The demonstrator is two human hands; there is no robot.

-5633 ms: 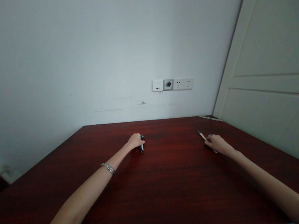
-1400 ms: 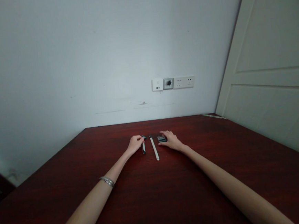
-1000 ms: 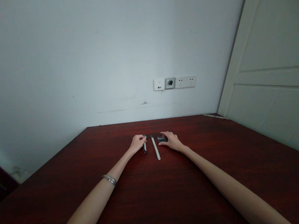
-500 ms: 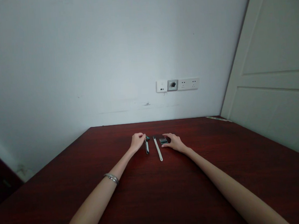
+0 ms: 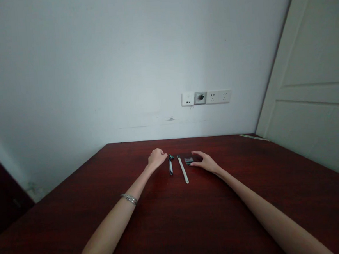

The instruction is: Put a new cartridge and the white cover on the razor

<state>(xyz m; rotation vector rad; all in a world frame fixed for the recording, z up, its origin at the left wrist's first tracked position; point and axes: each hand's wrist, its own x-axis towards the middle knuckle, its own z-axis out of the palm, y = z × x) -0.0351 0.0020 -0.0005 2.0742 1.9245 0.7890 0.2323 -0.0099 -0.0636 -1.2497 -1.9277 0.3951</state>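
Note:
My left hand [image 5: 158,157] rests on the table with its fingers curled in, just left of a razor [image 5: 170,167] that has a dark and pale handle and a greenish head. No thing shows inside that hand. A slim white stick with a dark tip [image 5: 183,170], perhaps a brush, lies to the razor's right. Beyond it is a small clear case [image 5: 189,161] with dark and green parts inside. My right hand [image 5: 205,162] arches at the case's right side, thumb and fingers apart; the thumb tip is at its near corner.
The dark red table [image 5: 171,224] meets a white wall with a row of sockets [image 5: 218,96]. A pale strip [image 5: 254,137] lies at the far right edge, beside a panelled door [image 5: 312,119].
My left hand has drawn slightly left off the razor, which now lies apart from it. My right hand stays beside the clear case. The whole view has shifted a little.

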